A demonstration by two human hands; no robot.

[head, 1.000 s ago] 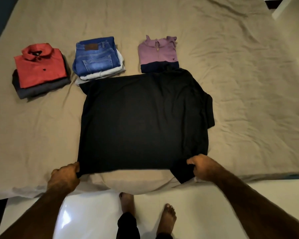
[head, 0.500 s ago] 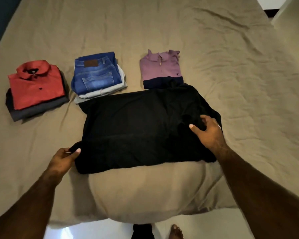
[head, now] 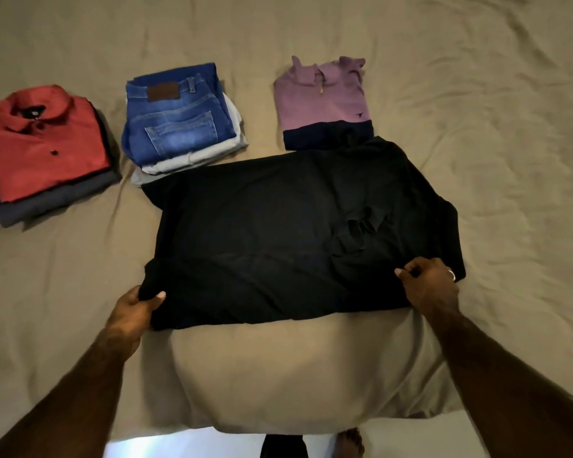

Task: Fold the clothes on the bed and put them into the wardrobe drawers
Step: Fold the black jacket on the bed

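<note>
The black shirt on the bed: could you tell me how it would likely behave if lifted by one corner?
The black shirt would probably droop limply; it already wrinkles where the left hand pinches it. It looks thin, so likely light.

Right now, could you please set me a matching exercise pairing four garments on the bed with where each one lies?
Things:
1. red shirt
2. blue jeans
3. purple shirt
4. black shirt

Places:
A. spread out nearest the person, gripped by both hands
B. middle of the back row, on a pale folded garment
C. right end of the back row
D. far left, on a dark folded garment

Pairs: 1-D, 2-B, 3-C, 4-A
</note>
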